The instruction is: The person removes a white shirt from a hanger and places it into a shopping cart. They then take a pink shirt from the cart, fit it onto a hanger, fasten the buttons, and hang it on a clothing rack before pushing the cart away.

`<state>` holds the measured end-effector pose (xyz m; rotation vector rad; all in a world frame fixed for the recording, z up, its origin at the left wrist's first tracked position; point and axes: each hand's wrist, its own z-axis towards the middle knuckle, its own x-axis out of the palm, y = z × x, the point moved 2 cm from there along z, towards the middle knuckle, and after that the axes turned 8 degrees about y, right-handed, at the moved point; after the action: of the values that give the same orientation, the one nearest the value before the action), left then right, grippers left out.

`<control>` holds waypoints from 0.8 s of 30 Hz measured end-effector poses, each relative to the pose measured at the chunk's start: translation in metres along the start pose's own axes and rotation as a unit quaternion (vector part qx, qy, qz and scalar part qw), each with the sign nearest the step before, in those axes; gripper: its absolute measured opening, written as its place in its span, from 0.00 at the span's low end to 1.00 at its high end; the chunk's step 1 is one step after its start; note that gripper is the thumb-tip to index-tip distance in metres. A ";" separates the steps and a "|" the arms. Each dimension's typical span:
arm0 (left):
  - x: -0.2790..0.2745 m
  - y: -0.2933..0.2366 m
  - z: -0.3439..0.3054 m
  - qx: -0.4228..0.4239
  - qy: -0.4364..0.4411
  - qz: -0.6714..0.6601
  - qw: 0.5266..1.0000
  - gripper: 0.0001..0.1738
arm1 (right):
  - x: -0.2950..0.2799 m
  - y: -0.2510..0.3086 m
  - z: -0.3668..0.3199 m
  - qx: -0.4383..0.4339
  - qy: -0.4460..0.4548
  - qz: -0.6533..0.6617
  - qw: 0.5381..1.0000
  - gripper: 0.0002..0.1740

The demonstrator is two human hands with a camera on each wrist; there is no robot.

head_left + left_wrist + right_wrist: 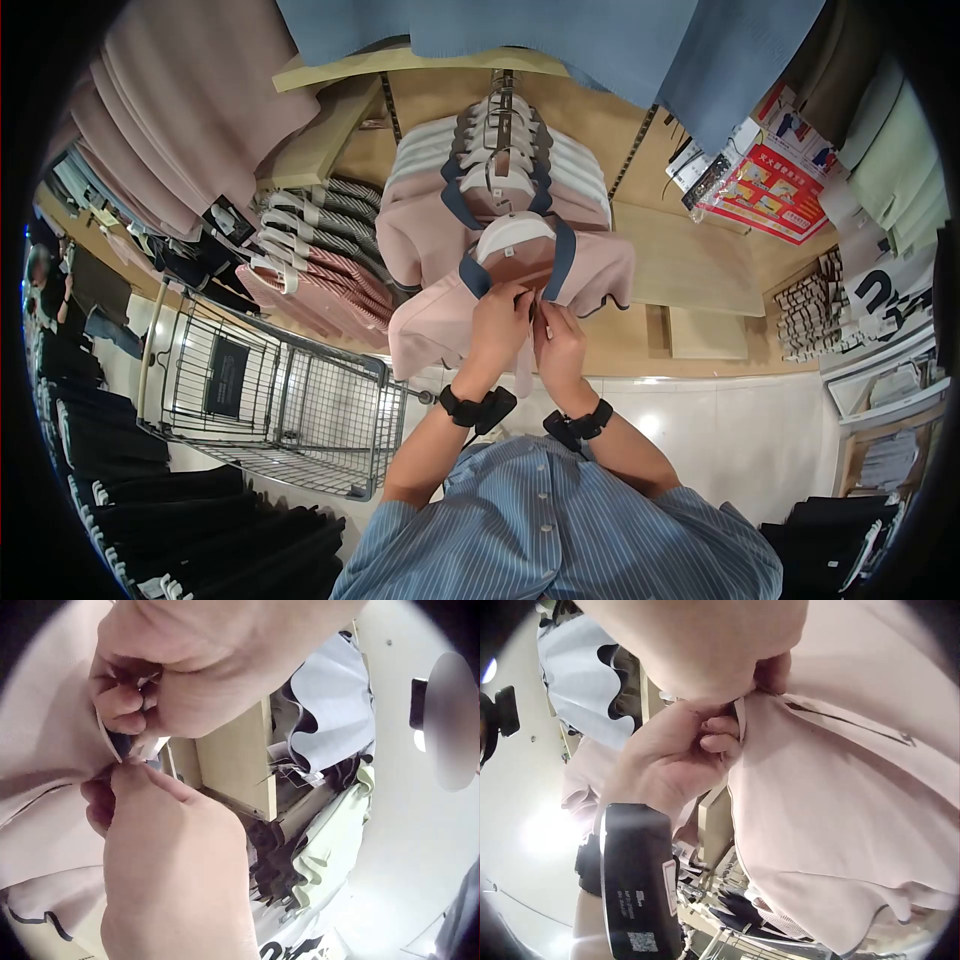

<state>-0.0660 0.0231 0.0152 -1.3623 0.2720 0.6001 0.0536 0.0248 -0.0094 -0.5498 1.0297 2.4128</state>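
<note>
A pink short-sleeved shirt with a navy collar hangs on a white hanger at the front of a rail. At the front opening just below the collar, the left hand pinches one edge with curled fingers. Close beside it, the right hand pinches the other edge. The left wrist view has the left hand above and the right hand below, fingertips nearly meeting at the placket. In the right wrist view the pink cloth hangs beside both hands; the fingertips partly hide the edge.
More pink and white shirts hang behind on the same rail. A metal shopping cart stands at the left, near striped garments. Blue garments hang overhead. A red and yellow sign is at the right, above a wooden shelf.
</note>
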 end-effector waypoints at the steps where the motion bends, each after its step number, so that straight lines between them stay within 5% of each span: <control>1: 0.001 -0.001 -0.001 0.003 -0.011 0.001 1.000 0.09 | -0.001 0.000 0.001 -0.006 -0.005 -0.001 1.000 0.08; 10: 0.003 0.001 -0.003 0.006 -0.025 -0.021 0.999 0.09 | 0.001 0.002 0.002 0.025 0.001 0.000 1.000 0.10; 24: 0.005 0.003 -0.001 0.014 -0.015 -0.017 1.000 0.07 | 0.006 -0.007 0.001 -0.039 0.054 -0.060 0.996 0.12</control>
<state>-0.0632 0.0234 0.0093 -1.3282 0.2323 0.5856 0.0523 0.0309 -0.0159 -0.7546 0.9201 2.3469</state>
